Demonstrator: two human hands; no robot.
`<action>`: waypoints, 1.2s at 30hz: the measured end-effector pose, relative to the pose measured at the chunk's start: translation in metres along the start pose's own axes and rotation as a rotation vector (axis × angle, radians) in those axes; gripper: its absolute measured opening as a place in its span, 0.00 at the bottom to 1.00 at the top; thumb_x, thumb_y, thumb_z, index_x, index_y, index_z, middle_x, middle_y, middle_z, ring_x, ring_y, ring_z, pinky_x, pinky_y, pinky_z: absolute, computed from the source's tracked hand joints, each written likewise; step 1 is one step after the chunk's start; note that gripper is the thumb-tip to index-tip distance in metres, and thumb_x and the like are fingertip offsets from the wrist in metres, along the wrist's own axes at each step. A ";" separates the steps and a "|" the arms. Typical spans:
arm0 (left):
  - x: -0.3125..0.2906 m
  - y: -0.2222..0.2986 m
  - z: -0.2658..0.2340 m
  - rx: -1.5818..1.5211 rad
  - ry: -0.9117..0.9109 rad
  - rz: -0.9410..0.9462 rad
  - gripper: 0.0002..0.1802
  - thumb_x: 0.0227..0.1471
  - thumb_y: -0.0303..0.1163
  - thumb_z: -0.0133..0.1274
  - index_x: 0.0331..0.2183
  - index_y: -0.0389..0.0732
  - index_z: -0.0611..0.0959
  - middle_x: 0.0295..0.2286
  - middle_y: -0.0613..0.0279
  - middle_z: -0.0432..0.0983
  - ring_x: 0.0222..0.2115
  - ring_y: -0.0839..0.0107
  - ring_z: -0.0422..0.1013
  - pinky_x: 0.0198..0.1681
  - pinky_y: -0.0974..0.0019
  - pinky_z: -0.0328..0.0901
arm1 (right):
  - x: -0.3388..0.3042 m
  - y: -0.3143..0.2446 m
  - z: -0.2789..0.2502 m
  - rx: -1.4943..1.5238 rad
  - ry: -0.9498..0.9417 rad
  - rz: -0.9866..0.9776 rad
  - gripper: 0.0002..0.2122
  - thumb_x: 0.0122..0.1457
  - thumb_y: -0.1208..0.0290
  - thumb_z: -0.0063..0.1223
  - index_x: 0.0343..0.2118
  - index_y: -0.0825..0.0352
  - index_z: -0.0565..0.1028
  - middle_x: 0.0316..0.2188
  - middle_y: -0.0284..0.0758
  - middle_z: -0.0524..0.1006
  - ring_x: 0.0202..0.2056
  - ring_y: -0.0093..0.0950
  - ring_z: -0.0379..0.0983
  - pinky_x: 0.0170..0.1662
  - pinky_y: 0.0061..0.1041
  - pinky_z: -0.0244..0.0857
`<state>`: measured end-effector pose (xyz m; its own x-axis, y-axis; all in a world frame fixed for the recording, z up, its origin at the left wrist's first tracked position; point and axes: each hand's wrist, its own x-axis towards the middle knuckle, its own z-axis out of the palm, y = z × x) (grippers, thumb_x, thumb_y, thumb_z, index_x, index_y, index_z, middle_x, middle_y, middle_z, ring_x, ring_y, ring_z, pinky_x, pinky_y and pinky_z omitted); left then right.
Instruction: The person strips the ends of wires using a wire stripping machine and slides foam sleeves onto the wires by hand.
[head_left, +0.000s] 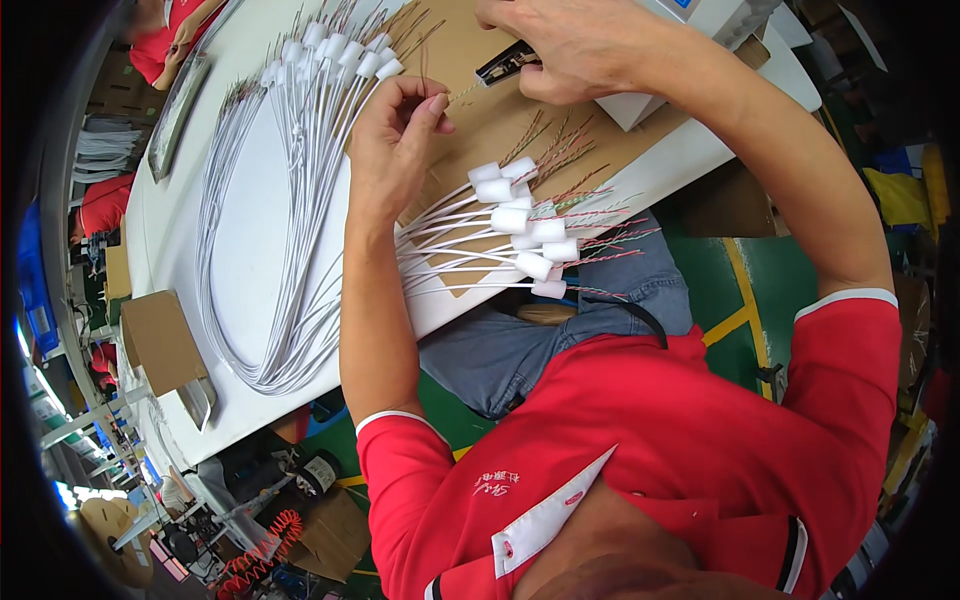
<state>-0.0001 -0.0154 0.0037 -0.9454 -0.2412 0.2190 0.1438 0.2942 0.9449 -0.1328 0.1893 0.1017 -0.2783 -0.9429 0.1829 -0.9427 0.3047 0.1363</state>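
My left hand (400, 125) is closed in a pinch over the brown board. Between its fingertips are thin twisted wires; one yellowish pair (463, 95) stretches toward the right. A black hand tool (507, 62) with a metallic edge is gripped in my right hand (575, 50), its tip close to the end of that pair. I cannot make out the tool's exact kind. Right of my left forearm lies a bunch of white cables with white cylindrical sleeves (545, 230) and loose coloured wire ends. A larger looped bundle of white cables (300, 150) lies to the left.
The white table (250, 420) carries a brown cardboard sheet (455, 150) under my hands. A white box-like machine (630, 108) stands beyond my right hand. A cardboard box (162, 342) sits at the left edge. Another person in red (155, 45) is at the far left.
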 end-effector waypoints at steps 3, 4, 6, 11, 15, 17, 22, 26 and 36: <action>0.002 -0.002 -0.006 -0.166 -0.042 -0.081 0.08 0.65 0.29 0.54 0.40 0.33 0.79 0.32 0.62 0.77 0.28 0.77 0.72 0.35 0.73 0.67 | 0.004 0.001 0.006 -0.063 -0.048 0.015 0.21 0.44 0.60 0.61 0.37 0.72 0.80 0.37 0.46 0.79 0.47 0.40 0.70 0.55 0.43 0.56; 0.003 -0.004 -0.008 -0.310 -0.066 -0.124 0.09 0.66 0.30 0.54 0.40 0.33 0.79 0.32 0.62 0.77 0.28 0.77 0.71 0.35 0.73 0.67 | 0.007 0.000 0.007 -0.111 -0.069 0.027 0.21 0.43 0.60 0.62 0.37 0.72 0.80 0.37 0.45 0.79 0.48 0.39 0.71 0.55 0.43 0.56; 0.003 -0.004 -0.010 -0.451 -0.087 -0.167 0.10 0.66 0.32 0.53 0.40 0.33 0.78 0.32 0.61 0.77 0.29 0.77 0.71 0.35 0.73 0.66 | 0.005 -0.003 0.002 -0.123 -0.074 0.010 0.20 0.42 0.62 0.63 0.37 0.72 0.80 0.37 0.45 0.80 0.48 0.39 0.71 0.55 0.43 0.56; 0.002 -0.002 0.004 -0.372 0.008 -0.119 0.10 0.66 0.33 0.53 0.39 0.35 0.78 0.30 0.63 0.76 0.27 0.78 0.69 0.32 0.73 0.65 | 0.002 -0.002 0.001 -0.123 -0.074 -0.035 0.17 0.42 0.66 0.64 0.35 0.71 0.81 0.37 0.43 0.81 0.48 0.39 0.71 0.56 0.43 0.56; -0.002 -0.003 0.015 0.131 0.126 0.059 0.10 0.65 0.32 0.56 0.38 0.34 0.81 0.26 0.67 0.75 0.24 0.79 0.67 0.28 0.72 0.64 | 0.007 0.005 0.021 -0.170 -0.028 -0.063 0.09 0.47 0.72 0.59 0.30 0.70 0.82 0.33 0.42 0.81 0.48 0.39 0.72 0.55 0.43 0.56; -0.003 0.001 0.018 0.307 0.171 0.205 0.09 0.64 0.32 0.57 0.37 0.34 0.83 0.25 0.66 0.76 0.23 0.79 0.67 0.28 0.73 0.64 | 0.007 0.007 0.025 -0.160 0.035 -0.086 0.07 0.48 0.74 0.57 0.29 0.70 0.82 0.32 0.42 0.81 0.48 0.39 0.72 0.55 0.44 0.56; -0.006 0.011 0.018 0.477 0.197 0.508 0.02 0.55 0.24 0.61 0.32 0.36 0.85 0.22 0.59 0.76 0.19 0.70 0.69 0.24 0.68 0.64 | 0.005 0.010 0.030 -0.153 0.087 -0.119 0.07 0.50 0.74 0.54 0.28 0.69 0.83 0.31 0.41 0.81 0.47 0.40 0.73 0.54 0.44 0.57; -0.008 0.015 0.021 0.544 0.130 0.443 0.03 0.54 0.23 0.61 0.34 0.37 0.86 0.22 0.57 0.74 0.20 0.66 0.71 0.25 0.65 0.65 | 0.005 0.010 0.029 -0.181 0.066 -0.120 0.07 0.50 0.74 0.54 0.28 0.69 0.83 0.31 0.41 0.81 0.47 0.39 0.73 0.54 0.45 0.57; -0.007 0.006 0.022 0.566 0.142 0.440 0.04 0.55 0.24 0.61 0.35 0.37 0.87 0.22 0.56 0.74 0.21 0.63 0.73 0.26 0.63 0.67 | 0.003 0.010 0.031 -0.189 0.121 -0.134 0.08 0.51 0.73 0.54 0.28 0.69 0.83 0.32 0.42 0.81 0.50 0.40 0.71 0.54 0.45 0.58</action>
<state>0.0009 0.0081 0.0028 -0.7826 -0.0965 0.6150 0.2922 0.8153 0.4999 -0.1490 0.1852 0.0739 -0.1186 -0.9570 0.2648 -0.9154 0.2087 0.3443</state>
